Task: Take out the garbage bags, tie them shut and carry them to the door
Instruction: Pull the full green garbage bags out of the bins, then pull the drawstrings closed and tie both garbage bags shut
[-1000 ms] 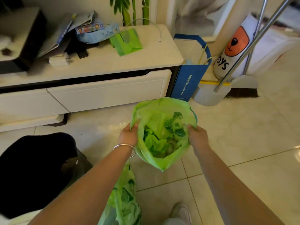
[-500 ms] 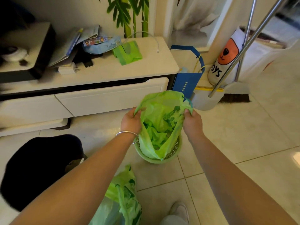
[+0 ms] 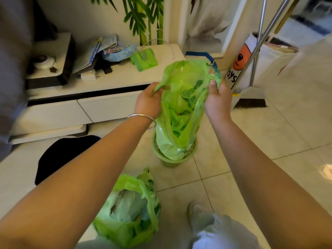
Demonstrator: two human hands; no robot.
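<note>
Far left: a low white cabinet [image 3: 115, 81] along the wall, its top strewn with papers, a blue box and a folded green packet [image 3: 143, 59]. On the tiled floor in front of it, a dark mat [image 3: 61, 155].

Near the person's feet, left of centre: a second green bag [image 3: 129, 212] sits on the floor, mouth loose and open, pale rubbish visible inside.

Centre: left hand [image 3: 148, 102], silver bangle [image 3: 142, 118] on the wrist, is closed around the left edge of the green garbage bag [image 3: 179, 97], plastic bunched in the fist. The bag is stretched upright between both hands, mouth open toward the person. Its lower end is still down inside the small green basket [image 3: 172, 159] standing on the tiles; upper part raised well above the rim.

Right of the bag: right hand [image 3: 218, 99] pinches the opposite edge, thumb on top, fingers wrapped behind the plastic. Both arms extended, hands level with each other.

Behind the bag: a blue paper bag [image 3: 206, 57], mostly hidden.

Right: two metal poles [image 3: 258, 44] lean against the wall, a broom head [image 3: 251, 103] at their foot, and a white sack with an orange face [image 3: 240, 58] printed on it.
</note>
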